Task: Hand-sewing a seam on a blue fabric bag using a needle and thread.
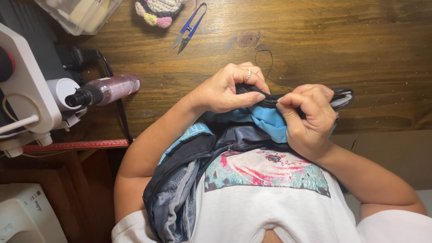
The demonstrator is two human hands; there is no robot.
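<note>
A black-edged blue and grey garment (252, 123) is pinched along its dark seam by both hands, the left hand (227, 90) and right hand (310, 114) clamped close together. Beyond the left hand, blue thread snips (189, 28) lie on the wooden worktop (342, 40).

Black-and-blue fabric bag (252, 123), zipper edge up, bunched against chest, draping down over lap, above wooden table edge.

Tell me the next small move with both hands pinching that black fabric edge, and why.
Probably draw the black thread taut: the left hand and right hand pinch the black fabric edge of the blue-and-grey garment, and the thread lies slack on the wooden table.
</note>
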